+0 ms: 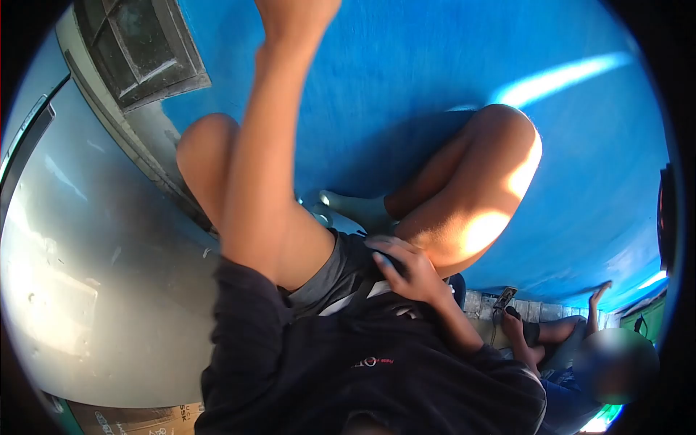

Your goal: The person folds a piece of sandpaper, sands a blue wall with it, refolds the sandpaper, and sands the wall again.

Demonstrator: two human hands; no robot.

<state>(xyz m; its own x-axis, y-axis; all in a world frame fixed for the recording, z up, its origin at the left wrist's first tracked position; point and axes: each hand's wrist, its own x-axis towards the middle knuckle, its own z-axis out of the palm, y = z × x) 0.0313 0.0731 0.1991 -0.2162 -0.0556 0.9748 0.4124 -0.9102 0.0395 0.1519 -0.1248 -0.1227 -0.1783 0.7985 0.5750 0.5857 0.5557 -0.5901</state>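
My left arm reaches up in front of me, and my left hand (299, 16) is cut off by the top edge of the view, so its fingers are hidden. It is in front of the blue wall (377, 87). My right hand (415, 272) rests over my lap, by the dark shorts (348, 257) and the inner side of my right thigh. Its thumb and fingers are apart, with only dark cloth visible between them. Below my knees a foot in a grey sock (366, 210) shows.
A silvery metal door, like a refrigerator's (109, 246), fills the left side. Above it is a framed window pane (145, 51). A cardboard box (138, 420) lies at bottom left. Another person (565, 384) sits at lower right near a small wall socket-like fitting (506, 296).
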